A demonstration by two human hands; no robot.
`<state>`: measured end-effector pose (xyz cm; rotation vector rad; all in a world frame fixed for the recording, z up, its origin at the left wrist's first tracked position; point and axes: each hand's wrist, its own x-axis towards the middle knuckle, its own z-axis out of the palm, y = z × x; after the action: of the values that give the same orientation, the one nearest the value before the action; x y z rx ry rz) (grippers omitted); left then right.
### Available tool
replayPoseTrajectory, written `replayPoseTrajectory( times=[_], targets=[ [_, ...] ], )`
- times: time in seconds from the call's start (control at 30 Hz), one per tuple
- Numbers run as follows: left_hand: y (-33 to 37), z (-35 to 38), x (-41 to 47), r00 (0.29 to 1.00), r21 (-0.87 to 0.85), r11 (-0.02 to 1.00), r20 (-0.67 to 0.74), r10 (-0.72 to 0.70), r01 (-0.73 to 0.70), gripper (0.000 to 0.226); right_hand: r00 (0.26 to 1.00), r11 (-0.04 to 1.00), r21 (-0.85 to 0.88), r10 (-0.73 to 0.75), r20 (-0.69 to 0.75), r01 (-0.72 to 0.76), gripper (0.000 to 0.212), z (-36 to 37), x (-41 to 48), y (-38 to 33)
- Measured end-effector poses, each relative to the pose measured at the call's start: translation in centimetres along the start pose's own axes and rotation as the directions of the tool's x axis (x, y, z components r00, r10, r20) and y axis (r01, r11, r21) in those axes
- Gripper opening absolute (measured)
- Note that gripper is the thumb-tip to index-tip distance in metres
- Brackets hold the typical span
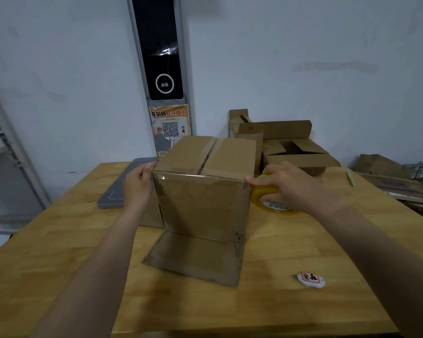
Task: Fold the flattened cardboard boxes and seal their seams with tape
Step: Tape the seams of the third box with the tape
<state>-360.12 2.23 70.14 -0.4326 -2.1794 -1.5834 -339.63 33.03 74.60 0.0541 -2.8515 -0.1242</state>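
**One box nearly sealed on top, open below, more waiting**

From my seat, I see the cardboard box standing upright in the middle of the wooden table, its top flaps closed. A glossy strip of tape runs along the top front edge. My left hand is at the top left corner, fingers curled round it, apparently pinning the tape's end. My right hand grips the tape roll against the top right corner, index finger stretched onto the edge.

I judge this strip as about laid and not yet cut. The centre seam on top looks taped too, though the picture is too soft there to be sure.

Left to do on this box: the bottom flap lies open flat on the table towards me, so that end is unsealed. Behind it stand other boxes with flaps open (folded, untaped as far as I can see), and loose cardboard lies at the far right. So I would call the task well short of halfway.
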Motion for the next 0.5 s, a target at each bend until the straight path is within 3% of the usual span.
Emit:
replayPoseTrajectory(
  times=[0.07,0.17,0.3,0.37,0.43,0.5],
  targets=[
    [-0.7,0.1,0.7,0.992,-0.002,0.993,0.038,-0.122,0.122,0.04,1.0,1.0,0.002,0.007,0.011,-0.008,0.067,0.1,0.1,-0.1],
    [-2.0,0.2,0.6,0.921,-0.126,0.915,0.122,-0.369,0.383,0.049,0.999,0.999,0.026,0.035,0.029,-0.036,0.067,0.3,-0.2,0.2],
    [-1.6,0.8,0.6,0.95,-0.275,0.913,0.016,-0.311,0.303,0.031,0.997,0.998,0.024,0.063,0.045,-0.064,0.068,0.5,-0.4,0.6],
    [-0.5,0.8,1.0,0.939,-0.423,0.854,-0.024,-0.344,0.302,0.023,0.997,0.998,0.027,0.064,0.046,-0.065,0.068,0.3,-0.3,0.6],
    [0.5,0.7,1.4,0.937,-0.51,0.809,-0.017,-0.349,0.292,0.022,0.997,0.997,0.033,0.062,0.05,-0.064,0.068,0.2,-0.2,0.4],
    [0.7,1.0,1.7,0.951,-0.492,0.823,0.031,-0.307,0.282,0.027,0.997,0.997,0.036,0.059,0.045,-0.061,0.067,0.2,-0.1,0.3]
  ],
)
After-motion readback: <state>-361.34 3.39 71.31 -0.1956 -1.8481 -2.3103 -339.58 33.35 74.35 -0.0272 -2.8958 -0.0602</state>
